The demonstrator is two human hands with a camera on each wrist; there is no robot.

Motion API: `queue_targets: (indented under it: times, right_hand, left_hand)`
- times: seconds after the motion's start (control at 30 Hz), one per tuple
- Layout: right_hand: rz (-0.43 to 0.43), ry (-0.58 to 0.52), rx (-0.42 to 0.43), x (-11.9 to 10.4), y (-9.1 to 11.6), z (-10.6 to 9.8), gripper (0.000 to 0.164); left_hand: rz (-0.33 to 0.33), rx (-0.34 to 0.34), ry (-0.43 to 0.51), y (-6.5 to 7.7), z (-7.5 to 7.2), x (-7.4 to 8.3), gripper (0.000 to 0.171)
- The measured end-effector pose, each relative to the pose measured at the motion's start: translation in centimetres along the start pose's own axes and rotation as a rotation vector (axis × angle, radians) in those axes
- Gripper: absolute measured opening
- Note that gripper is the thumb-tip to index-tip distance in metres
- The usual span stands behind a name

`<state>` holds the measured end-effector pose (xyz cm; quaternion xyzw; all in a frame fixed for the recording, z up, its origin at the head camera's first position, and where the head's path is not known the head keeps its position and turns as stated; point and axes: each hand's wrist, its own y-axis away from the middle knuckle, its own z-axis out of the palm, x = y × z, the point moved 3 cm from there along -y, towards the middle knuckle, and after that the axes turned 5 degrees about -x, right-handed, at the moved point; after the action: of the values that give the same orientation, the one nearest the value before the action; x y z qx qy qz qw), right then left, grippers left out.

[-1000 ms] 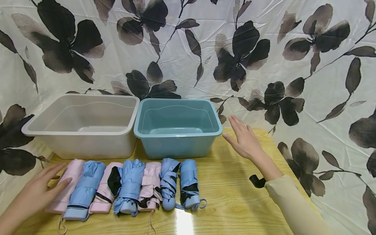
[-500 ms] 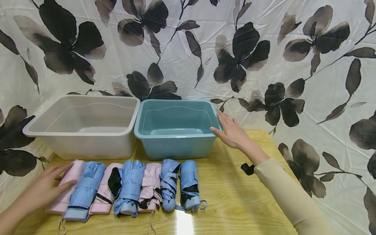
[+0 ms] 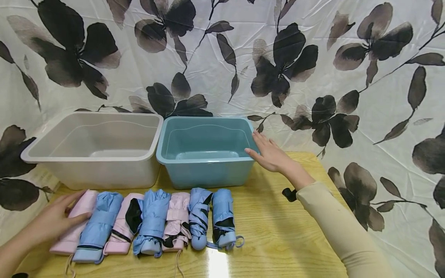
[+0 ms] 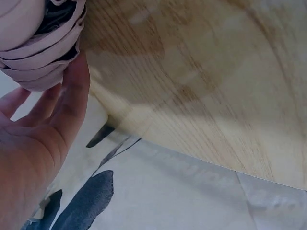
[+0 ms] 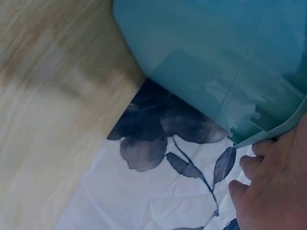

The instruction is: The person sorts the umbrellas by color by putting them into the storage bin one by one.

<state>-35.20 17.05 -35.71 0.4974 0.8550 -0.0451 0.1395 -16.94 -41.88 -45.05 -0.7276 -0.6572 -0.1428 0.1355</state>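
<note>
A row of several folded umbrellas, pink and blue, lies on the wooden table in the head view. My left hand (image 3: 57, 218) grips the leftmost pink umbrella (image 3: 77, 227), thumb on its right side and fingers around its left. In the left wrist view the fingers curl against the pink folds (image 4: 43, 62). Beside it lies a blue umbrella (image 3: 98, 227). My right hand (image 3: 271, 154) rests on the right rim of a blue plastic bin (image 3: 205, 173), fingers straight along the outside and thumb over the edge. In the right wrist view, fingertips (image 5: 249, 165) are right at the rim.
A larger light grey bin (image 3: 104, 173) stands left of the blue one, rims close together. Behind both hangs a white floral cloth (image 3: 229, 77). The wooden table (image 3: 278, 231) extends to the right of the umbrellas. A thin cord (image 3: 178, 264) trails from one pink umbrella.
My right hand has moved left from beside the blue bin onto its rim. My left hand has come closer around the leftmost pink umbrella. The view has shifted slightly.
</note>
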Motion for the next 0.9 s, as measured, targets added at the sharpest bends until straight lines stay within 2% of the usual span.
queue_targets:
  times: [0.23, 0.4, 0.5, 0.67, 0.9]
  right_hand:
    - [-0.001, 0.013, -0.012, -0.33, -0.21, -0.04, 0.085]
    - [-0.008, 0.016, -0.007, -0.25, -0.37, -0.09, 0.086]
    - [-0.012, 0.019, -0.006, -0.17, -0.46, -0.10, 0.086]
    - [-0.009, 0.014, 0.000, -0.24, -0.37, -0.19, 0.085]
    - [-0.003, -0.005, 0.006, -0.23, -0.06, -0.07, 0.085]
  left_hand:
    - [0.003, -0.030, 0.030, -0.23, 0.25, -0.97, 0.084]
    - [0.003, -0.049, 0.049, -0.58, -0.07, -0.86, 0.082]
    - [0.007, -0.035, 0.069, -0.70, -0.10, -0.80, 0.081]
    - [0.023, 0.028, 0.090, -0.68, 0.23, -0.73, 0.080]
    - [0.031, 0.087, 0.138, 0.05, 0.28, -0.66, 0.080]
